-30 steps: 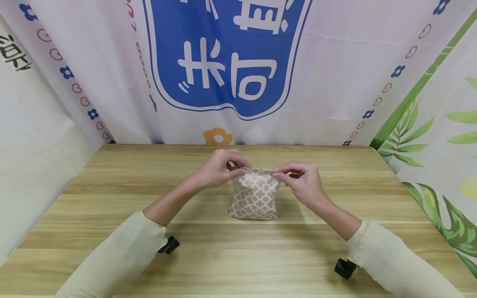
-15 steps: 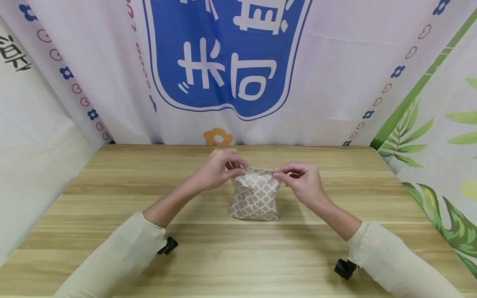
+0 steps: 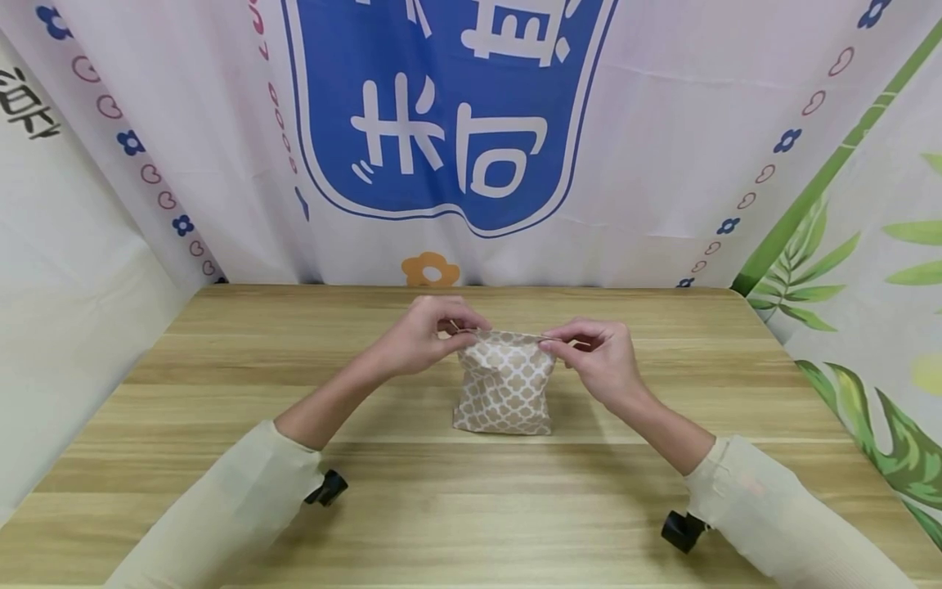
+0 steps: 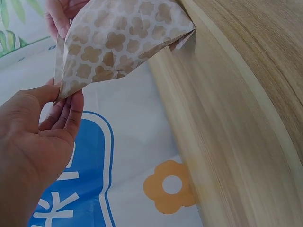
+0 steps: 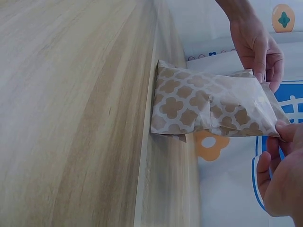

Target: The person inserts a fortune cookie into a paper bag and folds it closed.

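Note:
A small paper bag (image 3: 508,388), tan with a white lattice pattern, stands upright on the wooden table. My left hand (image 3: 425,334) pinches the left end of its top edge between thumb and fingers. At the right end of that edge, my right hand (image 3: 598,360) does the same, so the rim is drawn out flat between them. In the left wrist view the bag (image 4: 123,40) bulges toward its base, and the left hand (image 4: 42,127) holds its corner. The right wrist view shows creases on the bag (image 5: 203,101). What is inside stays hidden.
The wooden table (image 3: 471,515) runs back to a printed curtain (image 3: 648,164) with a blue sign and flowers. Side cloths hang left and right. A black wrist mount (image 3: 683,532) sticks out under the right sleeve, another (image 3: 326,488) under the left.
My left hand and forearm have shifted very slightly to the left along the bag's top edge. The right hand stays in place, and the bag has barely moved.

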Demonstrator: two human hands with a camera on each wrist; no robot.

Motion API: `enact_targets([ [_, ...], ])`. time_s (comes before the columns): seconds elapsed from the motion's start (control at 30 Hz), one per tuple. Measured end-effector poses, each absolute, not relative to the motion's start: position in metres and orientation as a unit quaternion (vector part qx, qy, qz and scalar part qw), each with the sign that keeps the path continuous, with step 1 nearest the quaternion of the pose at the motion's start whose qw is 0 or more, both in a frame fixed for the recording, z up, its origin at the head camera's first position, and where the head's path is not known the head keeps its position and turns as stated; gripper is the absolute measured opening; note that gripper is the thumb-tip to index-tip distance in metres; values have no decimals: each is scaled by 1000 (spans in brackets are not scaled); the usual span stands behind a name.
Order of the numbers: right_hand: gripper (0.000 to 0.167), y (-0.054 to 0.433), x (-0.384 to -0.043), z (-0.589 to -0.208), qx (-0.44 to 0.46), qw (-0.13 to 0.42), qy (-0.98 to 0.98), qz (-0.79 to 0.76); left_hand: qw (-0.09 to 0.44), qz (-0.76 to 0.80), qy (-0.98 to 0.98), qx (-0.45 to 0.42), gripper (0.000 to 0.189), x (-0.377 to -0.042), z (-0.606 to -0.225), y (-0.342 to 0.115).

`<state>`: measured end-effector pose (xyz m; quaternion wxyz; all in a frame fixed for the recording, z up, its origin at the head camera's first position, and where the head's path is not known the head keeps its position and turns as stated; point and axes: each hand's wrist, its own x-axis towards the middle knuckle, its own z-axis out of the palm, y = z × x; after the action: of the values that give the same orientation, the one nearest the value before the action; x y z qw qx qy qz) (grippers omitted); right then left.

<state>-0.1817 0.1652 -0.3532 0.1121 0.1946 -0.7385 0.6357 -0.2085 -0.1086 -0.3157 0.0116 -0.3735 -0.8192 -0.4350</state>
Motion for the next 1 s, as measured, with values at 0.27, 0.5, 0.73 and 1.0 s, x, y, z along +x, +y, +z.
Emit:
enact_targets([
  [0.27,7,164,-182,-352,194,108,-739,636,19,-449,-815,-365,16,-206,-316,-109],
  [0.5,9,164,-182,-352,203,102,-737,636,19,-458,-812,-362,15,-207,-316,-110],
  [0.73,8,164,-183,-352,199,102,-736,640,36,-442,-817,-370,16,-208,-316,-108],
  [1.0,8,164,-184,-351,179,113,-736,643,59,-369,-849,-374,15,-210,-305,-90],
])
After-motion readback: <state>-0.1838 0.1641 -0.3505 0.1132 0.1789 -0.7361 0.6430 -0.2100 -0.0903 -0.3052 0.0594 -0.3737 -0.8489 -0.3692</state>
